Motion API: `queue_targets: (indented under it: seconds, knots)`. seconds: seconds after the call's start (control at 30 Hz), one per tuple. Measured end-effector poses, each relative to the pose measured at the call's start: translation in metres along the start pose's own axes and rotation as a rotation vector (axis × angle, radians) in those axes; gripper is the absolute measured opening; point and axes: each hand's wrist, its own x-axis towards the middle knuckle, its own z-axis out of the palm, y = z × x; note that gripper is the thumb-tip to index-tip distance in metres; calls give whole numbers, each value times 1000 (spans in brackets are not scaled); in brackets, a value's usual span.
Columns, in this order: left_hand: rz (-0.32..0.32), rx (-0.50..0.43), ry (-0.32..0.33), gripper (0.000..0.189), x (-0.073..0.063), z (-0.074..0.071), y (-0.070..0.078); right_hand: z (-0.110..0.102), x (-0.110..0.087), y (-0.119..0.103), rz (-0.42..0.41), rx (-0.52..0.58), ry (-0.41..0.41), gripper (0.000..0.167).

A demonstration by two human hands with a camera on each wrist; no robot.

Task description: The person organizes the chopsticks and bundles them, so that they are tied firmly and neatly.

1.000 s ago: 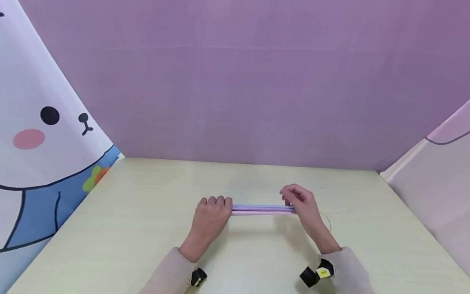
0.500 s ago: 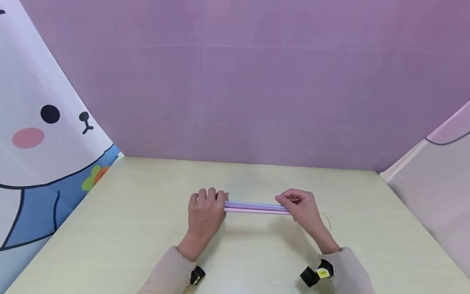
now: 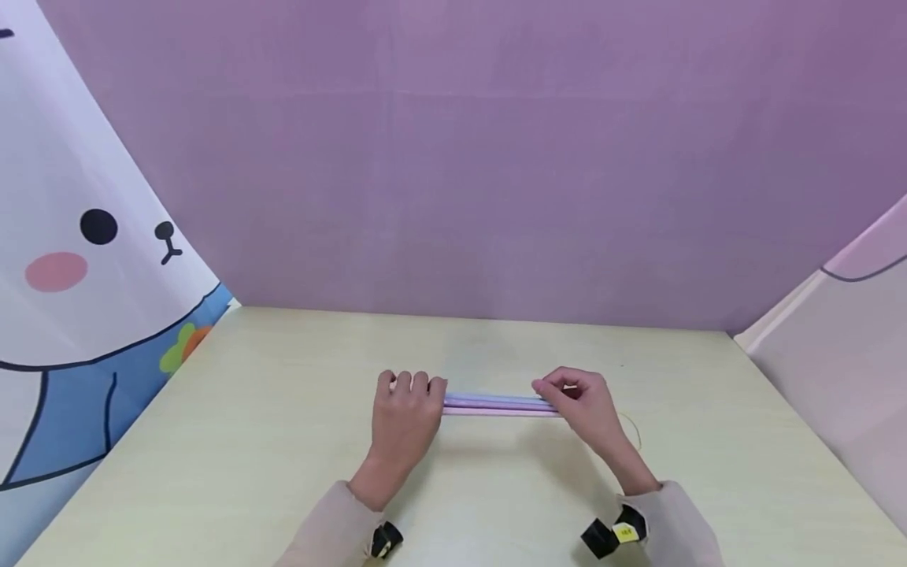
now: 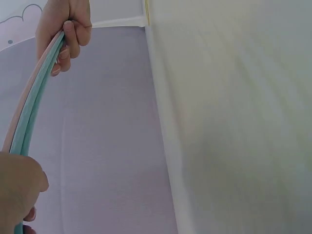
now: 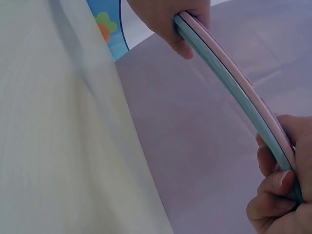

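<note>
Black R-wrist device (image 3: 600,539) has yellow label (image 3: 626,533), writing too small to read. L hand (image 3: 406,417) clamped round L part of pastel strip bundle (image 3: 496,405); R hand (image 3: 586,402) likewise round R part. Bundle's btwn 2 hands, above table (image 3: 298,378). R-wrist view shows curled R fingers (image 5: 267,161) head view mostly hides, strips teal/pink. Purple backdrop (image 3: 453,173) behind.

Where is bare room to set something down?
Free: the pale wood-grain table between the left hand and white-blue printed fabric; also the back, along the purple fabric. Crowded: around the right hand and long pastel strips.
</note>
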Motion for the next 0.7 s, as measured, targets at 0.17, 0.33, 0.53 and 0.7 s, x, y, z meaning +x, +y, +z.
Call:
queue_targets:
  seconds: [0.17,0.33,0.53,0.7]
  knots:
    - [33,18,5,54,-2,1,0,-2,-1,1,-44,2,-46,9]
    - [93,39,-37,51,-3,2,-4,-12,-2,1,-84,14,-263,11]
    - [161,9,5,46,2,0,-13,-19,0,1,-59,33,-322,21]
    - [281,-45,77,34,8,-3,-18,-23,0,0,-25,68,-303,20]
